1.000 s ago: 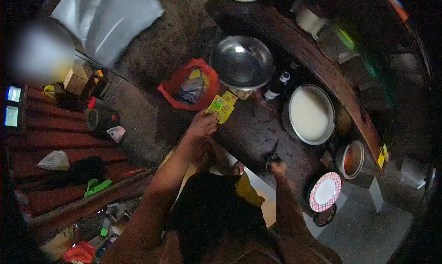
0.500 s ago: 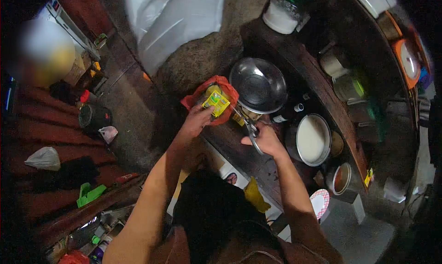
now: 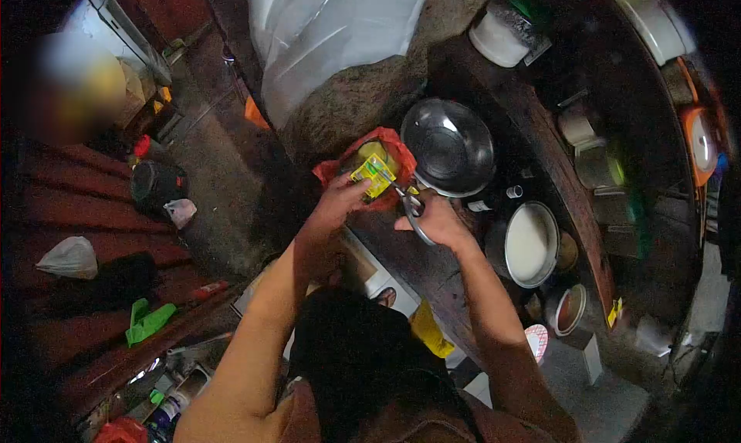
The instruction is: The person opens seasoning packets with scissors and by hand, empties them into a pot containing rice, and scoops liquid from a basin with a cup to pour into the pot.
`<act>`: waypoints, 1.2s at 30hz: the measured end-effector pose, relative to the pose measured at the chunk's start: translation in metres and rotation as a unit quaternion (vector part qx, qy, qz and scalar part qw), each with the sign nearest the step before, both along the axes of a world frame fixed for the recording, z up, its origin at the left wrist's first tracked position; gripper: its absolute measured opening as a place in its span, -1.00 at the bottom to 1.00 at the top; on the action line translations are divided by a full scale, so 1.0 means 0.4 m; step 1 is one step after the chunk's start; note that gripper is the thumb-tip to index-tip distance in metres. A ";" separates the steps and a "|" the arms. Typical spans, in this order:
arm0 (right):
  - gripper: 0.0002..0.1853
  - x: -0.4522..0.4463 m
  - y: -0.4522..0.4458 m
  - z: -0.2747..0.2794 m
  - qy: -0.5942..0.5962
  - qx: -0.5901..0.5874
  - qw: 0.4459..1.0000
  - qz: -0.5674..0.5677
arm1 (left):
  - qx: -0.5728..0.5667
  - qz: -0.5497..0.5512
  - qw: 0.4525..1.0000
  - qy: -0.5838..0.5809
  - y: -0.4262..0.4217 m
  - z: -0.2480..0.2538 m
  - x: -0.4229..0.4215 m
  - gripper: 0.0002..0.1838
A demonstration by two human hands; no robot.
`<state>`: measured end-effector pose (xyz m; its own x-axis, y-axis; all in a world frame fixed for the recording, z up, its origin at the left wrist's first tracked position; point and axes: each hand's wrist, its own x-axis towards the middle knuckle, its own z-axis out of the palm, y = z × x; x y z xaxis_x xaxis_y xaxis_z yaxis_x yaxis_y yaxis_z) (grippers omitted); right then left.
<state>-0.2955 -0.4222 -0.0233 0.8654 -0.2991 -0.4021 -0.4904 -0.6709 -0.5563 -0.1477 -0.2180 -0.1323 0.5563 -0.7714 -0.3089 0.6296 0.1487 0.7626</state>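
Note:
My left hand [image 3: 344,197] is closed on a small yellow packet [image 3: 373,176] with green print. In my right hand [image 3: 441,221] is a pair of scissors [image 3: 415,212], its blades at the packet's right edge. Whether the blades have cut into the packet I cannot tell. Under the packet lies a red plastic bag [image 3: 396,144], its mouth spread, with something yellowish-green inside. A wide metal basin [image 3: 449,144] stands just beyond, to the right of the bag.
A pot of white liquid [image 3: 531,245] stands right of my right hand, with a smaller pot of reddish-brown contents [image 3: 570,310] nearer me. Small bottles [image 3: 514,191] stand behind. White sheeting [image 3: 332,34] hangs at the top. Several pots line the right-hand shelf.
The scissors have moved from beside the packet to its edge, and their blades overlap it. The view has shifted slightly, so the surroundings sit a little differently.

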 end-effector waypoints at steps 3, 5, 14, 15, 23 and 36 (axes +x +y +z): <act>-0.19 -0.005 -0.006 -0.029 -0.036 -0.005 0.999 0.012 | 0.009 0.011 1.000 0.003 0.004 -0.020 0.004 -0.65; -0.24 -0.008 -0.010 -0.034 -0.053 0.039 0.998 0.014 | 0.020 0.018 1.000 0.003 0.003 -0.026 0.008 -0.65; -0.24 0.042 -0.018 -0.150 -0.041 0.037 0.998 0.013 | 0.052 -0.049 0.996 -0.047 0.016 -0.067 0.024 -0.64; -0.24 0.044 -0.022 -0.157 -0.041 0.038 0.998 0.014 | 0.051 -0.033 0.998 -0.033 0.017 -0.056 0.023 -0.64; -0.22 0.110 -0.013 -0.182 -0.009 0.127 0.992 0.014 | 0.064 -0.049 0.995 -0.062 0.030 -0.105 0.053 -0.68; -0.41 -0.184 -0.006 -0.323 -0.105 -0.029 0.965 -0.239 | 0.118 -0.103 0.986 -0.064 0.077 -0.124 0.060 -0.67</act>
<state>-0.3690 -0.4245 -0.1524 0.6836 -0.7011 -0.2028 -0.6315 -0.4289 -0.6460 -0.1235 -0.1871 -0.1821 0.4413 -0.7868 -0.4316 0.5244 -0.1642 0.8355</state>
